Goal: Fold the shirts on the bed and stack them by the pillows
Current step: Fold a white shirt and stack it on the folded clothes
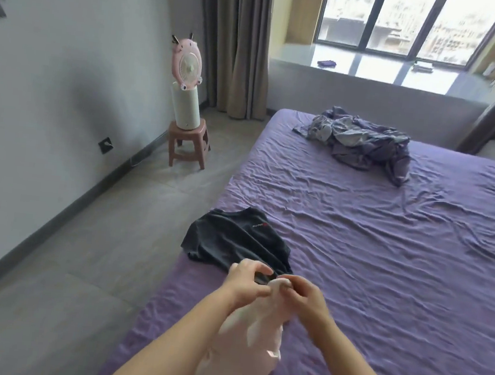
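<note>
Shirts are lying on the purple bed [385, 263] in two places. A pale pink shirt [241, 354] is hanging bunched between the person's forearms, above the near edge of the bed; both hands are pinching its top edge. The left hand [249, 285] is curling thumb and fingers onto the cloth, and the right hand [305, 297] is gripping it just beside the left. A dark shirt [234, 241] (small red and white print on the chest) is lying loosely spread at the left edge of the bed, just beyond the hands. A crumpled purple-grey heap of cloth [364, 141] is sitting at the far end, well apart. A pink fan [186, 61] is standing on a white cylinder atop a pink stool [188, 144] by the wall.
</note>
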Action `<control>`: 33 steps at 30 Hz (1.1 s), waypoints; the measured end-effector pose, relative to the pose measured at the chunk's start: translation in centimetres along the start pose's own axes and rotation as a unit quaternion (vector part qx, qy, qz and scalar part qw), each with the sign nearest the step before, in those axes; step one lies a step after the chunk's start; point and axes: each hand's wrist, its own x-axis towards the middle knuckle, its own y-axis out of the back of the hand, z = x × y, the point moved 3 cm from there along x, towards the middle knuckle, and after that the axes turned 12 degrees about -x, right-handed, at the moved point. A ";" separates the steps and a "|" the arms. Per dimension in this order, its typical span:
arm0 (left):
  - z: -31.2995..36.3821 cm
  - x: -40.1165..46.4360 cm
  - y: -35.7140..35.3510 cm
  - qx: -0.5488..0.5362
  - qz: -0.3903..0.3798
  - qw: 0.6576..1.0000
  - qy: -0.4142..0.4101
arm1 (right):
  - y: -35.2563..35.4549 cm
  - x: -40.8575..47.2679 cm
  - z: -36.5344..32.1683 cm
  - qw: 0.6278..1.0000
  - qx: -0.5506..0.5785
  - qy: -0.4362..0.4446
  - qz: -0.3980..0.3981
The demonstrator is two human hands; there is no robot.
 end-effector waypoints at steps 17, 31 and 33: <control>26.9 -4.5 -11.1 -0.156 -0.110 0.953 -0.235 | 28.5 -7.4 -7.1 0.977 -0.079 0.180 0.084; 30.3 -4.6 -21.6 -0.090 -0.128 0.965 -0.210 | 44.9 -12.6 -8.3 0.929 -0.067 0.260 0.256; 30.5 -4.4 -21.9 -0.112 -0.110 0.963 -0.218 | 46.5 -12.9 -7.1 0.917 -0.173 0.239 0.269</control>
